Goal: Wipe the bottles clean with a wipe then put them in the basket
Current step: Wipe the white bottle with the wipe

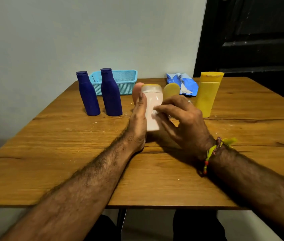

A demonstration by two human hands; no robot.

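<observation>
wooden table (68,153) | left hand (138,122) grip curled around pink bottle (152,108) | right hand (181,119) fingertips pinch wipe (155,113) against it

Both forearms are bare and hairy, with no sleeves in view. The right wrist carries a knotted thread wristband (213,150) of yellow-green, red and dark strands, its loose yellow-green ends trailing to the right. A thin silver-coloured finger ring (189,101) sits on the right hand (184,122). The left hand (138,122) wears nothing.
</observation>
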